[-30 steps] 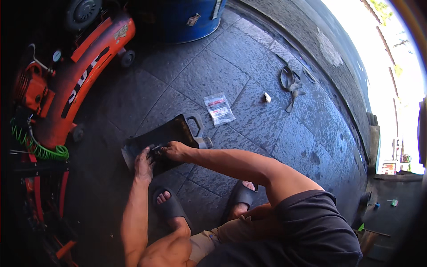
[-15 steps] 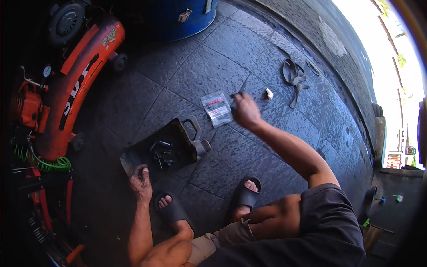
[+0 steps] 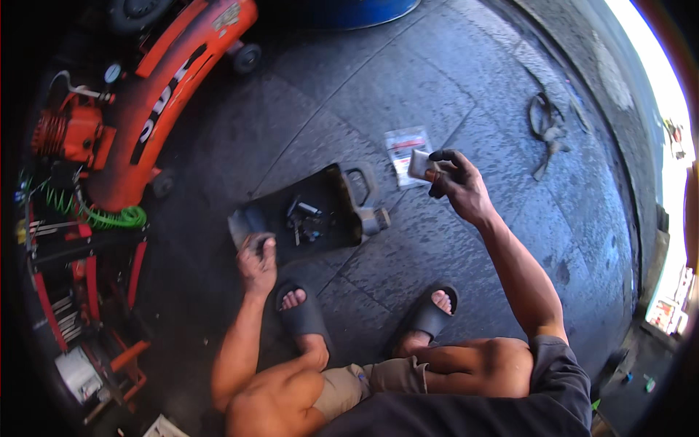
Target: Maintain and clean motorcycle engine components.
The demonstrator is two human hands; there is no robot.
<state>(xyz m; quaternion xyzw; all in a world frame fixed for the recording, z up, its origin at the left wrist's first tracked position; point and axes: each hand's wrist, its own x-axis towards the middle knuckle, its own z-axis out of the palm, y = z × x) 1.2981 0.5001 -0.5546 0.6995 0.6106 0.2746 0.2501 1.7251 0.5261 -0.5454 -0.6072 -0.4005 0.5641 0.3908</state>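
My right hand (image 3: 460, 186) pinches a small, flat whitish piece (image 3: 420, 164) above the floor, its fingertips blackened. Partly behind that piece lies a clear plastic packet (image 3: 409, 142) with a printed label. My left hand (image 3: 258, 266) has its grimy fingers curled towards the thumb at the near left corner of a cut-open dark jerrycan (image 3: 342, 178). Whatever those fingers hold, if anything, is hidden. Inside the jerrycan sit several small metal parts (image 3: 309, 209) in a dark pan-like hollow.
An orange air compressor (image 3: 171, 102) with a coiled green hose (image 3: 120, 217) stands at the left, by a red tool rack (image 3: 91, 288). The base of a blue drum (image 3: 364, 14) shows at the top. A dark strap (image 3: 546, 120) lies on the tiles at right.
My right hand has lifted from beside the packet, and a whitish piece now shows in its fingers. The white lump on the floor no longer shows. My left hand stays by the jerrycan's corner.
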